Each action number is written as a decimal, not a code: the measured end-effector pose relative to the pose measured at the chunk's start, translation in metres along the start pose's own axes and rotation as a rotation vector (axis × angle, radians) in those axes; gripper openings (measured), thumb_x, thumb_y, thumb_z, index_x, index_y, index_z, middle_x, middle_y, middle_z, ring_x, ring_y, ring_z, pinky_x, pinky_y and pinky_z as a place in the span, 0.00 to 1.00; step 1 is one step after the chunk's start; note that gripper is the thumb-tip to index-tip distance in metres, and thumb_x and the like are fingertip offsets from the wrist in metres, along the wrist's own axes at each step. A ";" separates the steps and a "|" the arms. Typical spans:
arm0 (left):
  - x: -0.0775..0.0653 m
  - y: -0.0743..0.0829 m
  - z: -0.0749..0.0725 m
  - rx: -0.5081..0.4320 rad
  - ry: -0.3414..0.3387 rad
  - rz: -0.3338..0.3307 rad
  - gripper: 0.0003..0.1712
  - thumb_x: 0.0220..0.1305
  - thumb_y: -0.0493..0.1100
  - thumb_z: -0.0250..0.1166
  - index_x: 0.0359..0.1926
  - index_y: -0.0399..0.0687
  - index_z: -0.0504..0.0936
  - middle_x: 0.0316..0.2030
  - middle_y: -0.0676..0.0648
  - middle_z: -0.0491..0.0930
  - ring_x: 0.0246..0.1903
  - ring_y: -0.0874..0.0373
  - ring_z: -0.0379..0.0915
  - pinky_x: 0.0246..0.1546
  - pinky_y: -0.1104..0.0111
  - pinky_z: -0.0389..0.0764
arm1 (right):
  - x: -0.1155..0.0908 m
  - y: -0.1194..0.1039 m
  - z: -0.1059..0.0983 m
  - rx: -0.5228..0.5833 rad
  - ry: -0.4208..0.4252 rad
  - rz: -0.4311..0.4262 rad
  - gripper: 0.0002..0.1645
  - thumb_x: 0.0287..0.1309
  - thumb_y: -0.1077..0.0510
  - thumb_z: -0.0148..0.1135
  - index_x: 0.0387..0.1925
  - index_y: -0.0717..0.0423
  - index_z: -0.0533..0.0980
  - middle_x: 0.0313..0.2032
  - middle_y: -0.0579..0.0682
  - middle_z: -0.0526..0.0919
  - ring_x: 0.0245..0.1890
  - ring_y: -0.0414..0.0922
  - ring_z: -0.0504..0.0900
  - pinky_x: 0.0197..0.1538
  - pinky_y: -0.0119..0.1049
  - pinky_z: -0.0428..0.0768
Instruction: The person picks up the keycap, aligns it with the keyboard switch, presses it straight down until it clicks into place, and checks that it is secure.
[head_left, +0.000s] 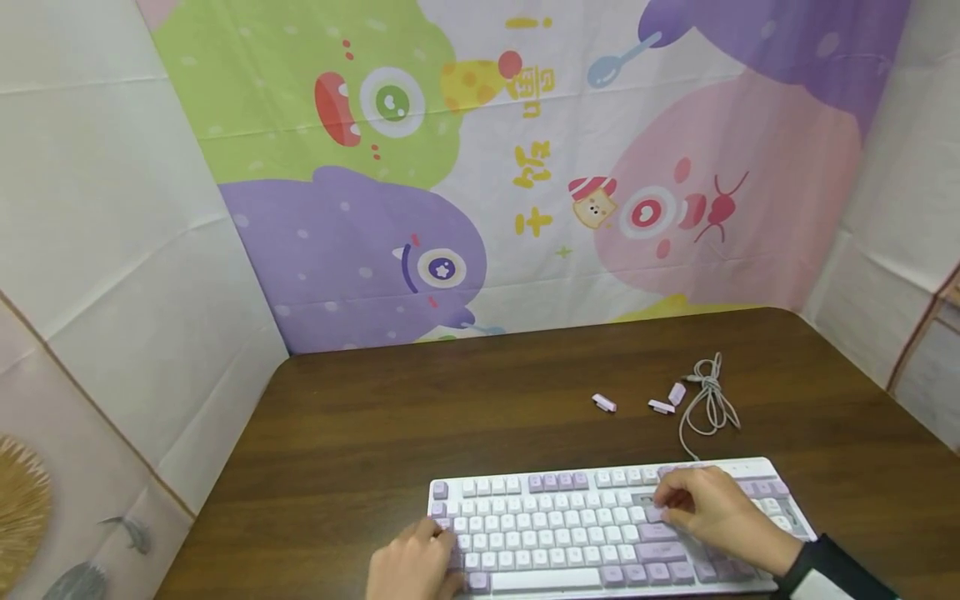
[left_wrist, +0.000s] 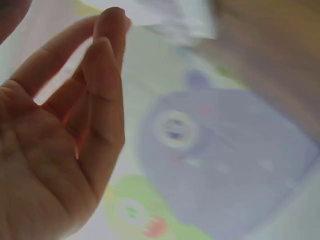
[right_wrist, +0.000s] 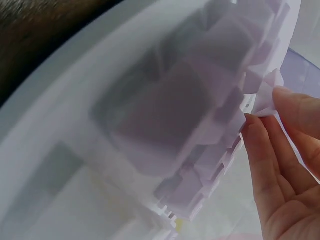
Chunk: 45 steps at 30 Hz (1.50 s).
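Note:
A white and lilac keyboard (head_left: 547, 578) lies on the brown table. Over its right part, my right hand (head_left: 705, 508) pinches a lilac keycap (right_wrist: 264, 100) between thumb and fingertips; the right wrist view shows it among other lilac keycaps. Just left of that hand, a grey slot (head_left: 642, 500) shows in the top rows. My left hand (head_left: 412, 560) rests at the keyboard's left edge, its fingertips touching the lilac keys there. The left wrist view shows that hand's palm (left_wrist: 35, 165) and fairly straight fingers, nothing visible between them.
Three loose lilac pieces, one keycap (head_left: 603, 402) apart from a second keycap (head_left: 662, 407) and a third keycap (head_left: 677, 394), lie behind the keyboard. Beside them is a bundled cable (head_left: 712, 400) running to the keyboard. A cartoon-print cloth (head_left: 525, 275) hangs behind the table.

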<state>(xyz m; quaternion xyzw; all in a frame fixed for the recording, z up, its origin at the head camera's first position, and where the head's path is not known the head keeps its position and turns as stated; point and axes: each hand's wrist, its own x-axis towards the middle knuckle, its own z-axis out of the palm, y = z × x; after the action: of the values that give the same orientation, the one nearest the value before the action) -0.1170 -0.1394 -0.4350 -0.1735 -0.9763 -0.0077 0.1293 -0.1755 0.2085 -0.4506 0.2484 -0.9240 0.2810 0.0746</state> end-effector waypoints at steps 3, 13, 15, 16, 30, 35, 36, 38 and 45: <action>0.020 0.028 -0.014 0.039 0.028 0.185 0.22 0.39 0.57 0.73 0.36 0.52 0.83 0.37 0.54 0.81 0.33 0.59 0.77 0.20 0.68 0.75 | 0.000 0.001 0.000 -0.021 0.023 -0.024 0.09 0.36 0.66 0.70 0.21 0.51 0.79 0.22 0.41 0.82 0.22 0.26 0.74 0.27 0.26 0.75; 0.076 0.132 -0.001 0.218 -0.045 0.547 0.33 0.45 0.65 0.66 0.50 0.55 0.77 0.42 0.60 0.76 0.37 0.67 0.69 0.24 0.76 0.68 | 0.001 0.004 0.001 -0.100 0.064 -0.121 0.13 0.31 0.68 0.71 0.17 0.48 0.77 0.18 0.39 0.79 0.21 0.26 0.71 0.25 0.26 0.71; 0.080 0.139 0.005 0.225 -0.032 0.553 0.33 0.46 0.65 0.66 0.50 0.54 0.76 0.41 0.60 0.75 0.37 0.66 0.68 0.22 0.76 0.65 | 0.002 0.002 0.001 -0.128 0.076 -0.145 0.14 0.30 0.68 0.70 0.16 0.47 0.77 0.17 0.37 0.78 0.20 0.26 0.69 0.24 0.26 0.69; 0.082 0.140 0.008 0.228 -0.015 0.556 0.32 0.46 0.64 0.66 0.49 0.55 0.76 0.40 0.61 0.75 0.36 0.66 0.68 0.22 0.76 0.64 | 0.003 0.001 0.002 -0.146 0.084 -0.159 0.14 0.29 0.69 0.70 0.15 0.46 0.76 0.16 0.36 0.76 0.20 0.26 0.67 0.24 0.26 0.68; 0.088 0.143 0.017 0.193 -0.007 0.568 0.29 0.46 0.64 0.66 0.48 0.59 0.77 0.41 0.63 0.77 0.38 0.66 0.68 0.23 0.76 0.64 | 0.002 0.000 -0.001 -0.216 0.036 -0.048 0.17 0.28 0.66 0.71 0.13 0.40 0.74 0.19 0.34 0.71 0.22 0.30 0.66 0.25 0.27 0.64; 0.090 0.144 0.017 0.193 -0.008 0.571 0.28 0.47 0.64 0.66 0.48 0.60 0.77 0.41 0.63 0.76 0.37 0.66 0.68 0.22 0.76 0.64 | 0.004 0.004 -0.002 -0.183 0.049 -0.059 0.18 0.27 0.66 0.70 0.13 0.40 0.73 0.18 0.33 0.69 0.22 0.28 0.64 0.26 0.27 0.62; 0.090 0.144 0.018 0.188 -0.006 0.570 0.27 0.47 0.64 0.66 0.47 0.60 0.77 0.40 0.63 0.76 0.37 0.66 0.68 0.22 0.76 0.64 | 0.004 0.004 -0.002 -0.178 0.050 -0.064 0.18 0.27 0.67 0.70 0.13 0.40 0.73 0.18 0.33 0.69 0.22 0.28 0.63 0.26 0.27 0.61; 0.090 0.143 0.018 0.180 -0.002 0.568 0.26 0.47 0.64 0.66 0.46 0.60 0.77 0.39 0.63 0.76 0.36 0.66 0.68 0.22 0.76 0.64 | 0.004 0.005 -0.002 -0.178 0.060 -0.077 0.18 0.26 0.67 0.70 0.13 0.41 0.73 0.18 0.33 0.69 0.22 0.28 0.63 0.26 0.26 0.61; 0.087 0.144 0.023 0.212 0.131 0.592 0.19 0.48 0.61 0.65 0.40 0.61 0.80 0.35 0.63 0.76 0.34 0.67 0.68 0.20 0.76 0.60 | 0.004 0.004 0.002 -0.240 0.093 -0.154 0.20 0.23 0.69 0.70 0.11 0.42 0.72 0.17 0.33 0.70 0.22 0.30 0.66 0.25 0.27 0.66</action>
<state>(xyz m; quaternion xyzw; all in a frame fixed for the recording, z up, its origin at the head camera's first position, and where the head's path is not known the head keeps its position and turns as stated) -0.1524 0.0267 -0.4389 -0.4345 -0.8685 0.1207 0.2059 -0.1808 0.2088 -0.4528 0.2947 -0.9246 0.1733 0.1680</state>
